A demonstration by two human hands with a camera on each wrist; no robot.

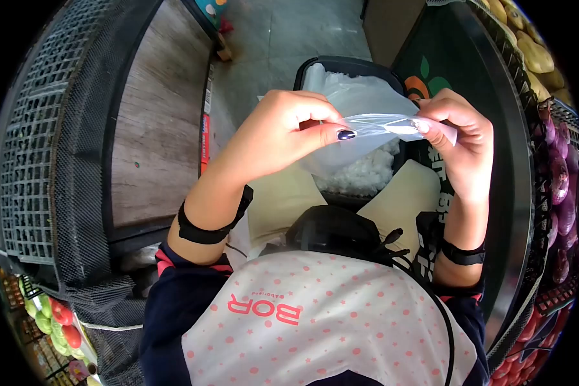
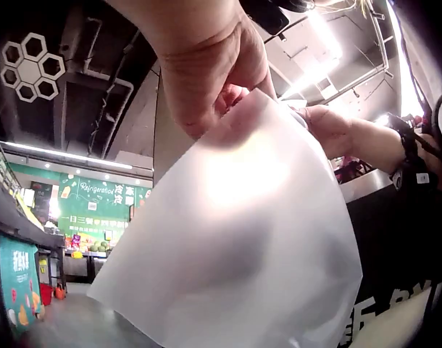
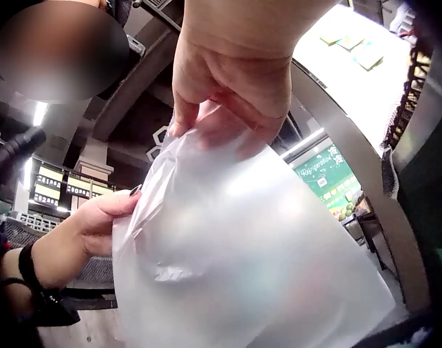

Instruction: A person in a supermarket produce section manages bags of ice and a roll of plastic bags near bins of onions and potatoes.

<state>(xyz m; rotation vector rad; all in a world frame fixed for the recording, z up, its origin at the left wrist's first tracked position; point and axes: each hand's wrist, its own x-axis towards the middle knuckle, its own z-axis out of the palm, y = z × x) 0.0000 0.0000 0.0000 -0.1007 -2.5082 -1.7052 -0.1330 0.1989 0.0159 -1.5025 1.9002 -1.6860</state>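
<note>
Holds plastic bag (image 1: 334, 154) by its edge in nearly closed pinches of left hand (image 1: 286, 132) and right hand (image 1: 463, 135), above tub (image 1: 360, 64).

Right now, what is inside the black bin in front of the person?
The black bin shows crumpled white material at its near side. The cloudy bag covers part of the view, and what lies deeper cannot be seen.
</note>
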